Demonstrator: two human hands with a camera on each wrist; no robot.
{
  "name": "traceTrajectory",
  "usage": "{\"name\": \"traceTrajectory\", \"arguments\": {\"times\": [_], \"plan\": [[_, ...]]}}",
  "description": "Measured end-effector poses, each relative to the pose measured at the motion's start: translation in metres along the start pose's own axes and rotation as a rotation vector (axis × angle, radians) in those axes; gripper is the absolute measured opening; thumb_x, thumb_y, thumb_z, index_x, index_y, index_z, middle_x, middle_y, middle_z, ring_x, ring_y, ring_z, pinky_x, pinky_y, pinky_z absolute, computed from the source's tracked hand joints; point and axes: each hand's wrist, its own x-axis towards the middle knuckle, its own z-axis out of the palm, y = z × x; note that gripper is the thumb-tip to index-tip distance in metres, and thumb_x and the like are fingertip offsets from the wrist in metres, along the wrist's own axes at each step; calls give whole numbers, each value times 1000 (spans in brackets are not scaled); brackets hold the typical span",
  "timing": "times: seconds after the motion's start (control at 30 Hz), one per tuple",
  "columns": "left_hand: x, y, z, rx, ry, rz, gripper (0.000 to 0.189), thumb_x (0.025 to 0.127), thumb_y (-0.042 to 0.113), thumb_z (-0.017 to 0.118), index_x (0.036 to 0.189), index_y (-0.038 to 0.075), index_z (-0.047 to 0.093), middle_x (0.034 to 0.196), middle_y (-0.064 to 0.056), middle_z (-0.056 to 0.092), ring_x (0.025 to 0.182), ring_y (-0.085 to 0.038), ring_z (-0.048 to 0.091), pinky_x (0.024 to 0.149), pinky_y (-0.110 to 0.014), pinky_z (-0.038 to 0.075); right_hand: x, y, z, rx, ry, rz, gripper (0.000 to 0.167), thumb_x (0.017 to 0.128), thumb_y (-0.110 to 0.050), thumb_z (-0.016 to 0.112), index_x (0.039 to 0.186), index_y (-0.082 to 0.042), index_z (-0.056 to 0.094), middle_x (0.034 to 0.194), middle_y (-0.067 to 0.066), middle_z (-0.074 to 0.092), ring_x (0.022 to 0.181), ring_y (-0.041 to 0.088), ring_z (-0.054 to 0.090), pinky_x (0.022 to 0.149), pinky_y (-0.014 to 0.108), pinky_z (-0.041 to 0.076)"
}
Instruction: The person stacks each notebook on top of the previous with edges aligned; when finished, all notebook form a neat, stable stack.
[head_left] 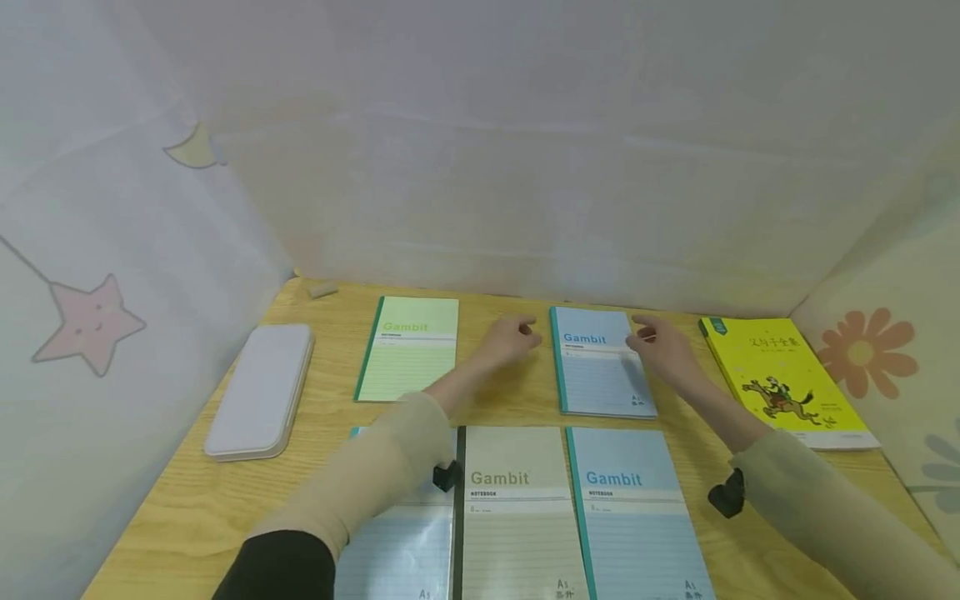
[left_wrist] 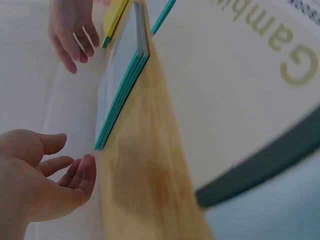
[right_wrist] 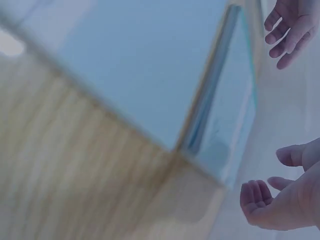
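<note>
A blue Gambit notebook (head_left: 600, 367) lies at the back of the table between the two hands. The left wrist view shows two teal spines (left_wrist: 120, 97) there, one on top of the other. Just left of that stack hovers my left hand (head_left: 512, 342), fingers loosely bent and holding nothing. On the stack's right, my right hand (head_left: 663, 348) hangs with relaxed fingers, its fingertips overlapping the notebook's edge in the head view. The right wrist view has this hand (right_wrist: 287, 197) beside the notebook's corner, with a gap between thumb and fingers.
A green notebook (head_left: 412, 350) lies back left, by a white case (head_left: 262, 392). In front is a row with a blue notebook (head_left: 408, 542) partly under my left sleeve, a beige one (head_left: 517, 533) and another blue one (head_left: 637, 517). A yellow book (head_left: 780, 367) lies right.
</note>
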Motion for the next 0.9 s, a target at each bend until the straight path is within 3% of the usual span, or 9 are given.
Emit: {"name": "traceTrajectory", "arguments": {"times": [0.03, 0.17, 0.33, 0.47, 0.63, 0.9], "plan": [[-2, -1, -12, 14, 12, 14, 51, 105, 22, 57, 151, 3, 48, 136, -16, 63, 101, -24, 65, 87, -31, 58, 1, -7, 0, 15, 20, -12, 59, 106, -27, 54, 157, -3, 39, 144, 28, 53, 132, 43, 53, 104, 54, 53], [-7, -12, -64, 73, 35, 45, 53, 106, 28, 55, 153, 5, 47, 142, -19, 59, 121, -34, 63, 98, -45, 58, 6, -39, 8, 152, 36, -68, 60, 107, -34, 54, 158, -7, 39, 149, 24, 52, 136, 41, 53, 108, 54, 53], [-20, -36, -124, 52, 21, 6, 65, 109, 36, 50, 162, 6, 28, 146, -22, 56, 128, -41, 59, 107, -53, 53, 11, -78, 25, 444, -36, -97, 67, 108, -46, 48, 160, -7, 33, 159, 22, 43, 142, 41, 49, 111, 53, 51], [-36, -56, -161, 1, -6, -15, 63, 111, 32, 44, 164, 5, 22, 150, -26, 51, 134, -44, 53, 113, -57, 48, 17, -104, 46, 590, -86, -134, 67, 108, -46, 46, 160, -7, 32, 158, 21, 43, 141, 43, 48, 112, 55, 50], [-54, -70, -188, -8, -59, -79, 63, 110, 30, 38, 164, 5, 18, 158, -27, 40, 140, -43, 45, 116, -60, 42, 23, -129, 76, 665, -149, -105, 64, 108, -46, 46, 159, -9, 35, 155, 21, 44, 141, 44, 48, 111, 56, 51], [-65, -85, -198, 104, -137, -181, 64, 112, 32, 31, 162, -4, 16, 161, -33, 32, 144, -51, 39, 114, -64, 45, 23, -149, 114, 716, -249, -16, 68, 107, -53, 45, 160, -12, 33, 160, 22, 39, 143, 41, 47, 109, 55, 53]]}}
